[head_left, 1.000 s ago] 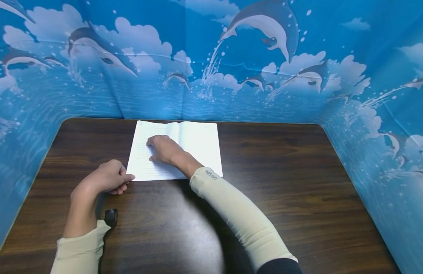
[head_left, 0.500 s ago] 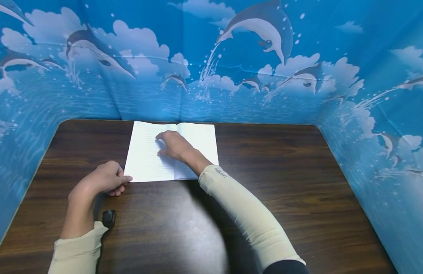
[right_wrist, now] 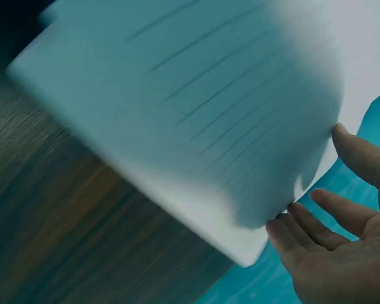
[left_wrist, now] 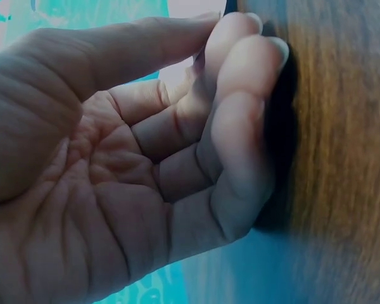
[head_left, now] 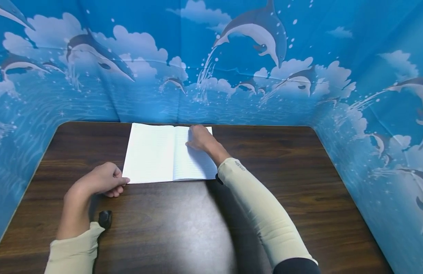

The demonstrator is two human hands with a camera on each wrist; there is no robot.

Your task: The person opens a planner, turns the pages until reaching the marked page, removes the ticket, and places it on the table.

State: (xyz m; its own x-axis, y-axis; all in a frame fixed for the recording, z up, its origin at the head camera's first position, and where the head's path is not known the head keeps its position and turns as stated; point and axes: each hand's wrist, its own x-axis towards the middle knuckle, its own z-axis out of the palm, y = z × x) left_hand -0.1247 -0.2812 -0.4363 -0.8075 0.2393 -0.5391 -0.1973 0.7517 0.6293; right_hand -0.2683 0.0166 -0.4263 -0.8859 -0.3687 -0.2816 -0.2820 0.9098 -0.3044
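Notebook [head_left: 147, 156] is lying open; left hand [head_left: 103, 179] is pinching its corner; right hand [head_left: 201, 137], fingers apart, should be going gently.

The right hand [head_left: 200, 137] has crossed the notebook [head_left: 171, 167] from the left page [head_left: 149, 152] to the far part of the right page [head_left: 189, 167], leaving the left page and fold [head_left: 173, 154] uncovered

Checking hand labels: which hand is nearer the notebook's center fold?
Right. The right hand is over the right page, right of the center fold; the left hand is at the near left corner of the notebook.
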